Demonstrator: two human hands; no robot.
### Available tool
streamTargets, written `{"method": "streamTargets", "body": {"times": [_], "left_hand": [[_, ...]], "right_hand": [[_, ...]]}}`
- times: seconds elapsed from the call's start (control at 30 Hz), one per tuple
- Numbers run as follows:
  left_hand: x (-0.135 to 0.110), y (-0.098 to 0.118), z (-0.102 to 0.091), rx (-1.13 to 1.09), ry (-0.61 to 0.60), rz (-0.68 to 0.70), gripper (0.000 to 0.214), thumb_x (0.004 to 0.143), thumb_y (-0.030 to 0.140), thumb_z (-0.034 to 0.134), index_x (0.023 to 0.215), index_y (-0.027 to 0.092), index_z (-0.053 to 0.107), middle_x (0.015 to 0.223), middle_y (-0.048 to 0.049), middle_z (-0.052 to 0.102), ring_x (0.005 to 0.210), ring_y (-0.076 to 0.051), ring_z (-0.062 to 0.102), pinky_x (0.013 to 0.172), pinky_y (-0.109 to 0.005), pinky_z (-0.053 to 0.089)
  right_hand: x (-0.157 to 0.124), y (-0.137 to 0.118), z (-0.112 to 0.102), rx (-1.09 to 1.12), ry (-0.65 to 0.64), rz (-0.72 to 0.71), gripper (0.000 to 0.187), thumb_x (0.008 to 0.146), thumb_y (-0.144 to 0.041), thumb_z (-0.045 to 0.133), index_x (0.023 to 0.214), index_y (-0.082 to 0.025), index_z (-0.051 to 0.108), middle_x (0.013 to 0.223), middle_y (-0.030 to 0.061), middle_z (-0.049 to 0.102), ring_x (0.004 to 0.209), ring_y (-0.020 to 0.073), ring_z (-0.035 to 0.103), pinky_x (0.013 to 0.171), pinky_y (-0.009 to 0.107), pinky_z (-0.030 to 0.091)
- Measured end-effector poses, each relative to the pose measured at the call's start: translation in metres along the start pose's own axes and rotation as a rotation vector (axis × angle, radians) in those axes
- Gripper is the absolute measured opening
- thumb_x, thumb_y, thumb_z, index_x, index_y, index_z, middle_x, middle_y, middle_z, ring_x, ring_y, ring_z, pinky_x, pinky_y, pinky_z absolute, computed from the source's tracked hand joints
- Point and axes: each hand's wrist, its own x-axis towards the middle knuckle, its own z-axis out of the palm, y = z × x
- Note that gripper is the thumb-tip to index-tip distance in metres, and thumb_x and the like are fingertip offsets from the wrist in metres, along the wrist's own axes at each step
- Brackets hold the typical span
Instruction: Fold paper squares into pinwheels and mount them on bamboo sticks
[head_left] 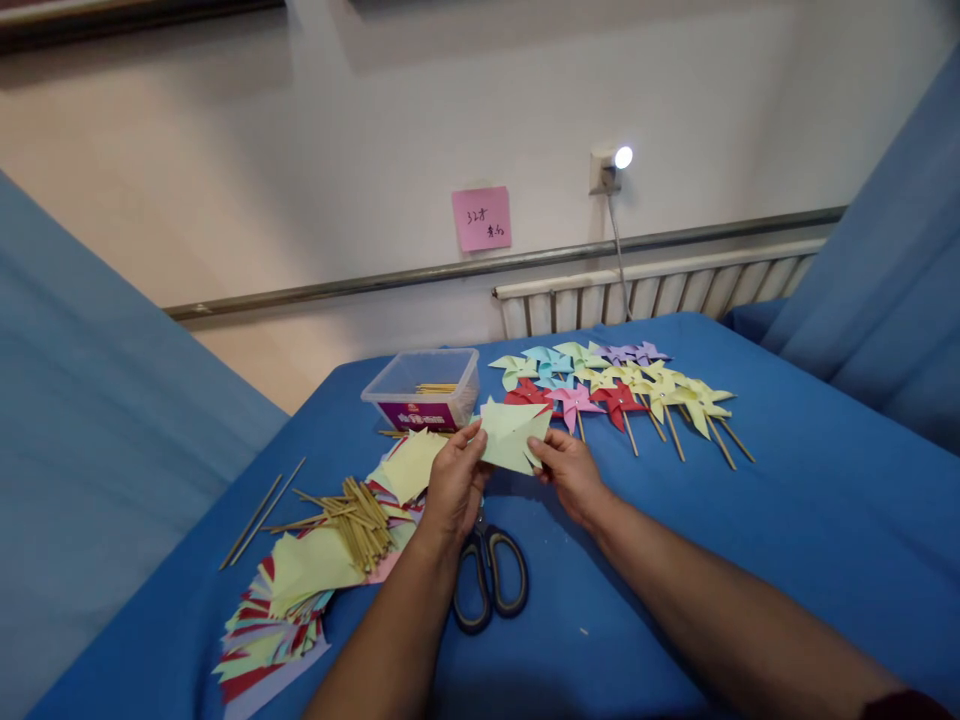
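Observation:
Between my two hands is a pale green piece of paper [511, 440] with slits cut at its corners, held up above the table. My left hand [457, 480] pinches its left edge between thumb and fingers. At the right edge, my right hand [571, 472] grips it the same way. Below the paper, a pair of scissors [489, 575] with dark handles lies on the blue cloth, its blades partly hidden by my left hand. Left of that hand are yellow-green sheets [409, 467] on a spread of coloured paper [274, 640], with a bundle of thin wooden sticks [366, 525] on top.
A clear plastic box [420, 372] with some sticks inside stands at the back. Several paper pinwheels [619, 400] on sticks lie at the back right. Two loose rods [262, 515] lie at the left. A radiator [652, 298] and blue curtains [885, 230] border the table [750, 540].

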Motion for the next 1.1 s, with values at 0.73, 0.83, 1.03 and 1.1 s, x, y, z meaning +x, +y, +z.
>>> {"method": "streamTargets", "body": {"times": [0.73,0.83,1.03,1.1], "left_hand": [[0.0,-0.003,0.002,0.047,0.079,0.067,0.054,0.057,0.032,0.084,0.103,0.007,0.069,0.089,-0.013,0.074,0.08,-0.026,0.07,0.073,-0.034,0.054],[0.001,-0.003,-0.003,0.119,0.1,0.082,0.053,0.058,0.032,0.083,0.103,0.008,0.069,0.088,-0.0113,0.074,0.073,-0.023,0.069,0.068,-0.032,0.054],[0.0,-0.004,-0.002,0.085,0.082,0.029,0.047,0.06,0.026,0.081,0.102,0.009,0.07,0.091,-0.0108,0.075,0.073,-0.022,0.069,0.072,-0.033,0.055],[0.0,-0.003,-0.001,0.054,0.072,0.023,0.045,0.06,0.023,0.081,0.101,0.009,0.069,0.091,-0.0108,0.075,0.075,-0.022,0.07,0.074,-0.033,0.055]], "right_hand": [[-0.007,-0.003,-0.002,-0.089,-0.015,-0.086,0.041,0.077,-0.058,0.062,0.079,-0.017,0.062,0.07,0.0017,0.065,0.048,0.009,0.053,0.043,0.021,0.037],[-0.006,-0.004,-0.003,-0.116,0.043,-0.118,0.034,0.08,-0.051,0.06,0.084,-0.018,0.061,0.077,0.0021,0.065,0.051,0.0092,0.054,0.045,0.021,0.037],[-0.012,-0.002,0.0,-0.292,0.135,-0.358,0.04,0.076,-0.023,0.06,0.115,-0.024,0.055,0.114,0.0069,0.06,0.08,0.0146,0.061,0.066,0.028,0.049],[-0.017,-0.004,0.002,-0.436,0.098,-0.481,0.044,0.075,-0.017,0.058,0.118,-0.026,0.056,0.129,0.0082,0.051,0.102,0.0196,0.058,0.078,0.033,0.051]]}}
